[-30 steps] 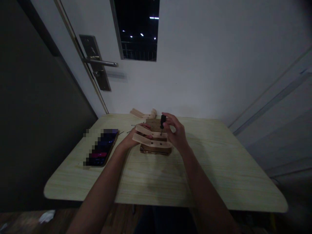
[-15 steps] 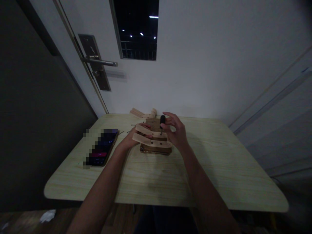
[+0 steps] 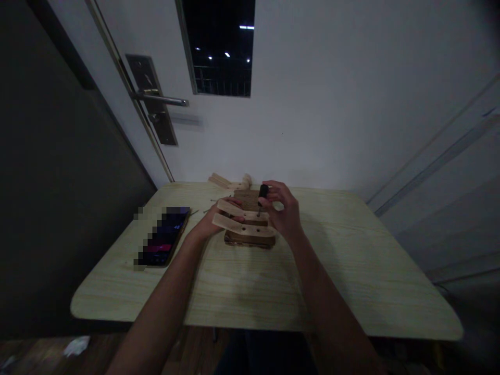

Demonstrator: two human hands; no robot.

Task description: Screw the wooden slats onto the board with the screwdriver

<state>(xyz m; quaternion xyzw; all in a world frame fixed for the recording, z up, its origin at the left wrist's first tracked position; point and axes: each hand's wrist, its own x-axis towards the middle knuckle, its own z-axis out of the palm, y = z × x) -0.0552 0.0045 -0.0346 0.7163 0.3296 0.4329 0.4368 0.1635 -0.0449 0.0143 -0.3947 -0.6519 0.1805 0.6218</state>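
Observation:
My right hand (image 3: 284,204) grips a screwdriver (image 3: 263,192) by its short black handle. The shaft points down to a hole in the far one of two pale bent wooden strips (image 3: 250,214), and the handle leans slightly right. My left hand (image 3: 219,214) is closed around the left part of this strip, partly hidden by it. Nearer to me lies the second bent strip (image 3: 250,229), with two dark holes. Both strips rest over a brown block (image 3: 250,240), whose material I cannot make out for certain.
Behind the strips lie a brown textured board (image 3: 248,199) and more pale wooden pieces (image 3: 228,183). Thin screws or nails (image 3: 213,200) lie left of the board. A phone (image 3: 166,237) rests on the table (image 3: 242,297) at left. A white door (image 3: 332,104) stands beyond the table.
The screwdriver handle has tilted a little to the right, and my right hand has shifted slightly with it. My left hand and the wooden strips stay in place.

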